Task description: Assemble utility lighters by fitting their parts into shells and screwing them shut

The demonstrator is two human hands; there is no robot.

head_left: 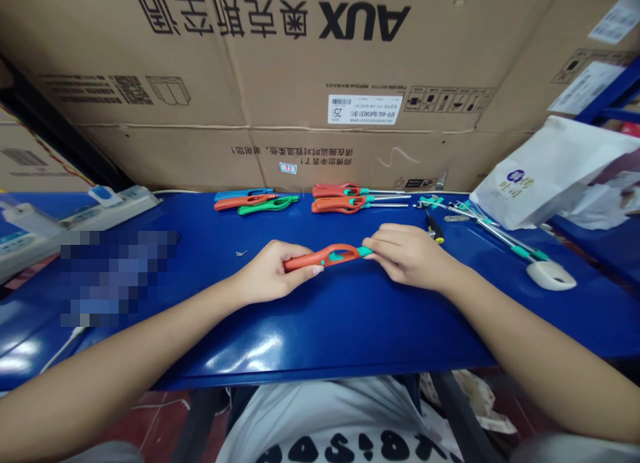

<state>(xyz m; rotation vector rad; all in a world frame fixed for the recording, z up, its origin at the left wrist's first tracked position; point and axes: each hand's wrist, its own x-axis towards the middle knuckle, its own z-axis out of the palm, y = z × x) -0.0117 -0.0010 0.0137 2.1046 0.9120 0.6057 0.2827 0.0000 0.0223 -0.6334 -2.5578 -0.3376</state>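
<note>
Between my hands, above the blue table, lies an orange long-neck lighter (pixel 327 257) with a green trigger and a green collar. My left hand (pixel 267 271) is wrapped round its handle end. The fingers of my right hand (pixel 407 253) pinch it at the green collar, and they hide whatever extends beyond. Behind, a group of red and orange lighters with metal tubes (pixel 340 199) lies side by side. To their left are blue, orange and green lighter bodies (pixel 267 205) with no tubes showing.
A large cardboard box (pixel 280 83) stands along the back of the blue table (pixel 320 343). At right are loose metal rods (pixel 500 233), a screwdriver (pixel 435 231), a white plastic piece (pixel 551 275) and a paper bag (pixel 550 173). Small screws (pixel 241 253) and a power strip (pixel 115 209) are at left.
</note>
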